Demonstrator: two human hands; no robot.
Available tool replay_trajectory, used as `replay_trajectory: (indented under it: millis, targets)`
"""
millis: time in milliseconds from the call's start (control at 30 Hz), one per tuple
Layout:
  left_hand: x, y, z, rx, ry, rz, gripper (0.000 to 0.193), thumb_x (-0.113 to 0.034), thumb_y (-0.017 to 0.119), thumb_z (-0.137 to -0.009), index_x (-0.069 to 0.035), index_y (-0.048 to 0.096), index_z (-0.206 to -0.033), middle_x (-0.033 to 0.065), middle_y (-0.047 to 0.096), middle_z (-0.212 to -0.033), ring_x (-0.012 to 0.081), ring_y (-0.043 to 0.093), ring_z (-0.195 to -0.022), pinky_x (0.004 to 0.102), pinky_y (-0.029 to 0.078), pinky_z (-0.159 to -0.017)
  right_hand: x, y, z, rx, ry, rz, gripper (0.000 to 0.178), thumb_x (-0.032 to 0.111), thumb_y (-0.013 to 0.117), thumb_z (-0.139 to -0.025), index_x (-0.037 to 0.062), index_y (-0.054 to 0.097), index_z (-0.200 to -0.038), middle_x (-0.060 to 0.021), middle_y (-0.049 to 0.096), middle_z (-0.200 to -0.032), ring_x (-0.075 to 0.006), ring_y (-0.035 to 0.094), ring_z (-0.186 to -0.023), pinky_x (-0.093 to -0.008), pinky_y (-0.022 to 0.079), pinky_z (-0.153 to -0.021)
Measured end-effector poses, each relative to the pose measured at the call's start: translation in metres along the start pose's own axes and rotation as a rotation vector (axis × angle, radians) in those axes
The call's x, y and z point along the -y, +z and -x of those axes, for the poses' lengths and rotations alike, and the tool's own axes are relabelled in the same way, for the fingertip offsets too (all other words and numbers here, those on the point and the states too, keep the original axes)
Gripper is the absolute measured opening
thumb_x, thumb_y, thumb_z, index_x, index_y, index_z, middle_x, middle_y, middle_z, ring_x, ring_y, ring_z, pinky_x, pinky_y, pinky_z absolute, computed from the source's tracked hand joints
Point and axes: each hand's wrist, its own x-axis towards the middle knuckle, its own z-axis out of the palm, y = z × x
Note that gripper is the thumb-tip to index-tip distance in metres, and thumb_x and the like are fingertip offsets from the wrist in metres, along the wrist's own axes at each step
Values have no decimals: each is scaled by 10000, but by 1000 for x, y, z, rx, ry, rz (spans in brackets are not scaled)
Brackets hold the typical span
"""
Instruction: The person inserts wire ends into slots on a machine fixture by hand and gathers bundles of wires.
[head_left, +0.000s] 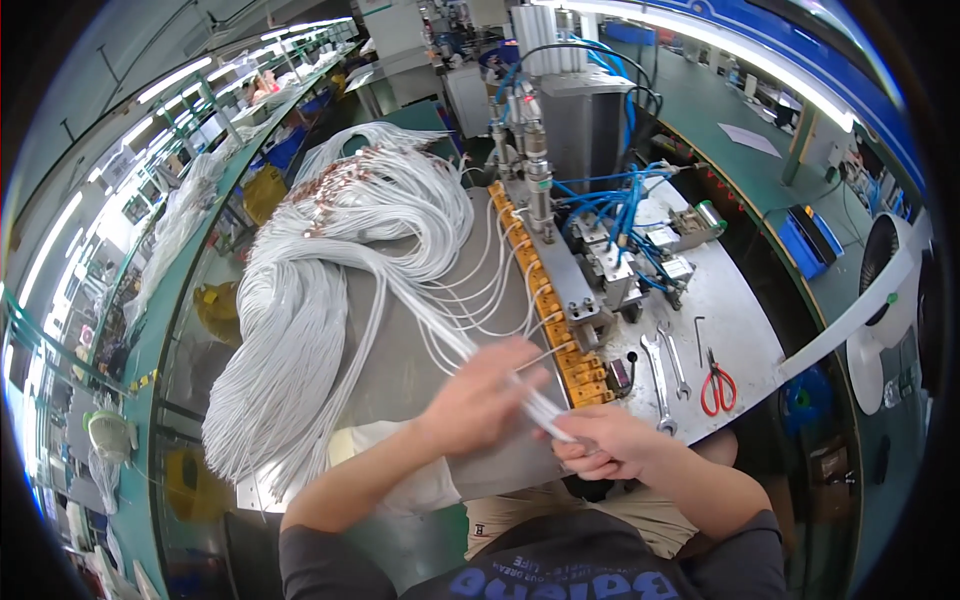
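Note:
My right hand is closed round the end of a bundle of thin white cables over the near edge of the bench. Beside the same bundle is my left hand, smeared by motion, so its grip does not show. From there the bundle runs back to a big heap of white cables, with copper-coloured ends at its far side. Several single cables lead to a row of orange-yellow blocks right of the heap.
A machine with metal cylinders and blue air hoses stands behind the blocks. To the right lie two wrenches, a hex key and red-handled scissors. A white cloth hangs at the front edge; a white fan stands far right.

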Motion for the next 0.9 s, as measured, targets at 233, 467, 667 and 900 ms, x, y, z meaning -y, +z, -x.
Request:
replay_trajectory:
  millis: [233,467,667,900]
  targets:
    - [-27,40,9,320,-296,250,416,-48,643,-657,-59,601,-1071,105,609,-799,307,607,-722,373,498,-642,-5,-23,15,-218,-151,658,334,198,544,-933,9,476,-1200,-34,503,-728,-47,377,-429,-211,288,-367]
    - [-43,37,-8,440,-673,689,229,-21,599,-707,-23,634,-933,112,620,-769,210,599,-674,330,483,-641,-2,-28,5,-231,-557,1066,430,216,620,-877,-8,464,-1209,-102,591,-886,-172,579,-715,-302,474,-648]
    - [-27,43,-45,489,-756,659,145,30,545,-746,24,638,-857,86,650,-740,145,585,-659,295,470,-632,15,-21,-18,-496,-1106,1194,467,185,659,-840,2,462,-1222,-120,606,-955,-179,593,-798,-300,475,-720]
    - [-14,54,-57,347,-808,1063,118,-72,585,-864,23,654,-853,22,637,-719,74,559,-662,235,457,-609,20,-46,4,-481,-1086,1168,304,105,642,-847,-4,541,-1112,-63,634,-841,-91,565,-652,-229,458,-606]
